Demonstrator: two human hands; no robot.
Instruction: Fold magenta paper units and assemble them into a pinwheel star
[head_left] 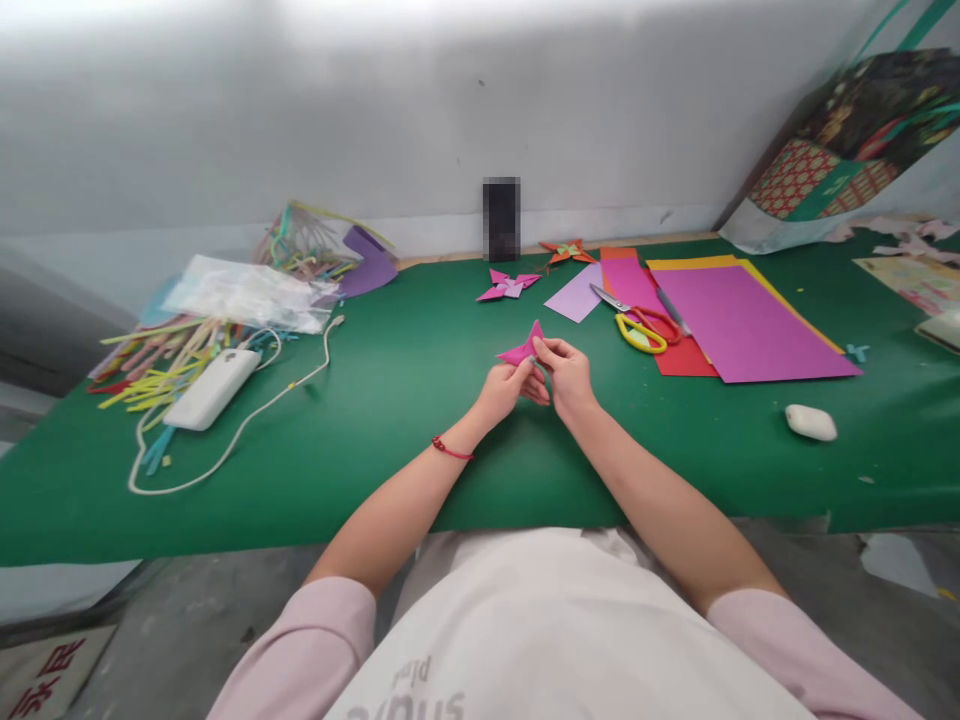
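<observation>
Close together, hands (570, 375) nearly closed — pinching folded magenta paper (523, 352) over green table (375, 400) — scissors (630, 309) farther off, rightward.

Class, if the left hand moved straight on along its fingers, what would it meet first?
Most likely the right hand, close beside the left hand at the pink folded paper; whether they already touch is unclear.
</observation>
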